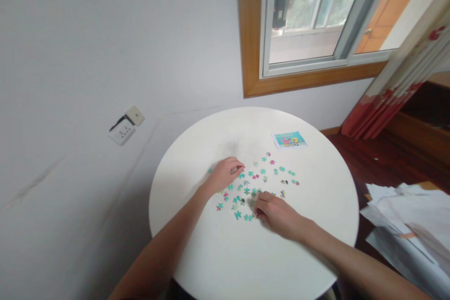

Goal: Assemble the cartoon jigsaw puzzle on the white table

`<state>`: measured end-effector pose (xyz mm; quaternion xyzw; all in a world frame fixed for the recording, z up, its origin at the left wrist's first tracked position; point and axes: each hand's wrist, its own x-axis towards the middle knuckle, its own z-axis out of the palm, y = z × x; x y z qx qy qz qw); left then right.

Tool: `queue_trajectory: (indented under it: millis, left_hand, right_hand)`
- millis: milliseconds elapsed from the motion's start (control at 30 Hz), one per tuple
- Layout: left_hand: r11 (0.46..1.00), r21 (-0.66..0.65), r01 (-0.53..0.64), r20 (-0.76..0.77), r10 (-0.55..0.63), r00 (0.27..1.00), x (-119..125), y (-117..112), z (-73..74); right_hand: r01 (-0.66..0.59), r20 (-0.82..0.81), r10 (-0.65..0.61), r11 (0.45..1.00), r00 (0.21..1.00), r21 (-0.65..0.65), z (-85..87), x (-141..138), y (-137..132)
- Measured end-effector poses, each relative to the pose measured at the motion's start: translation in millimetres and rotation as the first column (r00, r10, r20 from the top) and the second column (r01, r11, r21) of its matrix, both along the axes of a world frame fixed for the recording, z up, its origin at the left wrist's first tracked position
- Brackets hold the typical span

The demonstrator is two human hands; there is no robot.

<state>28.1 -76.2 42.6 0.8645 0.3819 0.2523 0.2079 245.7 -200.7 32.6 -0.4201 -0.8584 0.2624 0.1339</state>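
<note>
Many small jigsaw puzzle pieces (247, 191), mostly teal with some pink and yellow ones, lie loose across the middle of a round white table (246, 262). My left hand (225, 173) is over the left side of the spread, thumb and fingers pinched together on what looks like a puzzle piece with a pinkish edge. Close to the near edge of the pieces, my right hand (276, 212) has its fingers curled down at the tabletop, closed around a puzzle piece that they mostly hide. Just left of those fingertips lies a teal piece (248, 218).
A picture card (290, 140) with cartoon figures lies towards the table's back right. Behind are a white wall with a socket (122, 132) and a wood-framed window (253, 86). Papers (404, 215) are piled to the right, below a red and cream curtain (372, 108).
</note>
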Motion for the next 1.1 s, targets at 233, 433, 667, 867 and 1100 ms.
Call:
queue_trajectory:
  millis: [233,433,667,867,1100]
  left_hand:
    - [0.961,-0.206,0.186,0.052,-0.179,0.982,12,-20,14.0]
    - [0.909,-0.339,0.244,0.131,-0.211,0.969,31,-38,10.7]
    - [0.939,-0.323,0.122,0.168,-0.070,0.983,39,-42,5.1]
    - [0.985,-0.120,-0.124,0.128,0.139,0.982,18,-12,-2.8]
    - [0.868,0.303,-0.394,-0.136,0.448,0.884,-10,25,-14.3]
  right_hand:
    - [0.129,-0.181,-0.140,0.989,0.973,-0.074,1.6,7,4]
    - [0.386,-0.428,-0.443,0.897,0.788,-0.218,0.4,19,23]
    - [0.374,-0.524,-0.492,0.870,0.695,-0.320,-11.8,14,27]
    - [0.426,-0.498,-0.514,0.858,0.699,-0.288,-11.0,22,29]
    - [0.487,-0.385,-0.559,0.829,0.735,-0.275,-22.4,67,24]
